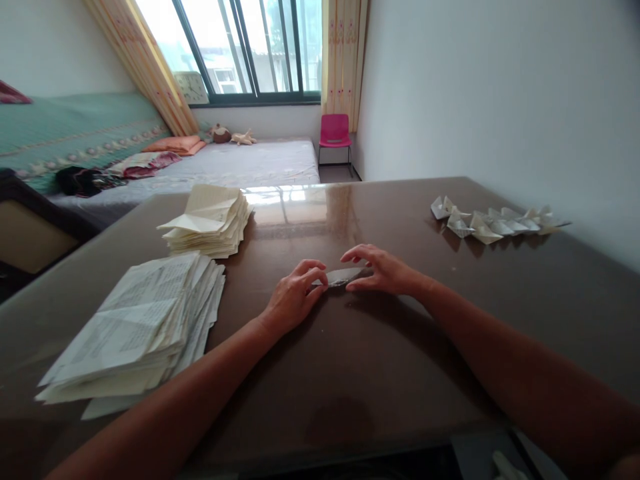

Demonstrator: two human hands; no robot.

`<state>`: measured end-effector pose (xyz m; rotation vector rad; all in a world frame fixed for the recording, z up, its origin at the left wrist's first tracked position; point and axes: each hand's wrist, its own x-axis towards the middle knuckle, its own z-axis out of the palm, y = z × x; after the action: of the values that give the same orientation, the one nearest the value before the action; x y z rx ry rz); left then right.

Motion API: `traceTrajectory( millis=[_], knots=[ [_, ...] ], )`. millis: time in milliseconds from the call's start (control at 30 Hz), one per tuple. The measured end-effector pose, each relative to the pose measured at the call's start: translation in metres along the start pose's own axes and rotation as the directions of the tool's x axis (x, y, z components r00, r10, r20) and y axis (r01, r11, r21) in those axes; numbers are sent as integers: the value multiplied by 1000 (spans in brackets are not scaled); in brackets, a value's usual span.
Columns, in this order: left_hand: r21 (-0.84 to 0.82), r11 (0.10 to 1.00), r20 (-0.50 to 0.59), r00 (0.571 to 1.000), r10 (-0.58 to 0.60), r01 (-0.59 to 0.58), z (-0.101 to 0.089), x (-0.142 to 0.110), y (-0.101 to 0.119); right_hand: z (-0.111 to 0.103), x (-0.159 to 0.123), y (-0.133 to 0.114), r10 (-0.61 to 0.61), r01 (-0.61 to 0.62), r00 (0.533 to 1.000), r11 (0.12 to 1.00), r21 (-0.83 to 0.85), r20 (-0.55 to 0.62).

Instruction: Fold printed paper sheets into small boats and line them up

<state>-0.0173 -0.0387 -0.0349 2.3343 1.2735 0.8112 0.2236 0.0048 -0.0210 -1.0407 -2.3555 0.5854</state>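
A small folded piece of paper [343, 275], pale and flattened, lies low over the brown table [310, 387] between my two hands. My left hand [296, 295] has its thumb and fingers closed on the paper's left end. At the right end is my right hand [385, 270], its thumb by the paper's near edge and its fingers raised and spread apart above it. Part of that end is hidden by the hand. The exact shape of the fold is too small to make out.
Printed sheets [135, 320] lie stacked at the left, with a stack of cream folded paper [207, 223] behind them. Several folded paper boats [485, 228] stand in a cluster at the far right. Beyond the table are a bed [270, 160] and a pink chair [335, 131].
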Motion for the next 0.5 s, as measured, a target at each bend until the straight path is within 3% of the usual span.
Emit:
traceTrajectory(
  millis=[100,167,300,500],
  knots=[
    [-61,998,-14,1000,3,-4,2,1,-2,1,1,-6,-114,115,990,993,8,-87],
    [-83,997,-15,1000,2,-3,3,2,-4,4,1,-8,-134,133,988,991,-26,-76],
    [-95,995,12,1000,27,-25,3,2,-3,9,0,-10,-78,78,997,996,-50,-5],
    [-97,989,38,993,113,-108,3,1,0,12,0,-12,40,-39,999,993,-114,5]
  ],
)
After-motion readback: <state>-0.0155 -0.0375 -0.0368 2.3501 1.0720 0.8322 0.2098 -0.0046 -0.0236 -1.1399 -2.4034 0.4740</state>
